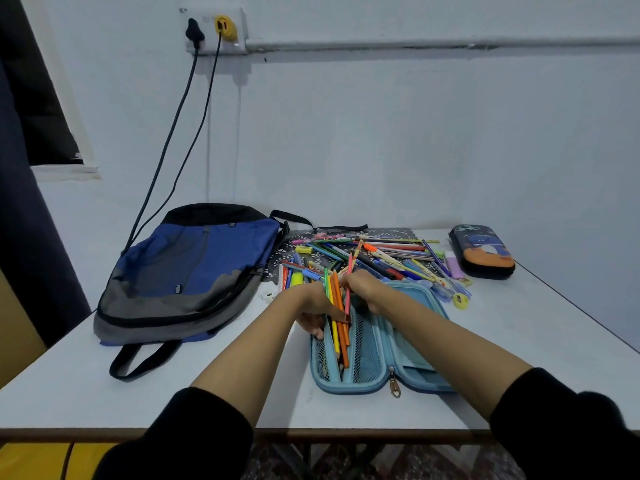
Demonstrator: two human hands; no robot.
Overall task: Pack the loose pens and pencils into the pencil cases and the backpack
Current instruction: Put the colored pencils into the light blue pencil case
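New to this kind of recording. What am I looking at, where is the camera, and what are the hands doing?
There is no machine here. A person works bare-handed, and the single picture comes from a camera worn on their head, looking down. On the white table lie a blue and grey backpack, a closed dark pencil case, a pile of loose pens and pencils and an open light blue pencil case. The right hand grips a bundle of coloured pencils standing in that open case. The left hand is at the case's left edge beside the bundle. What its fingers hold is hidden.
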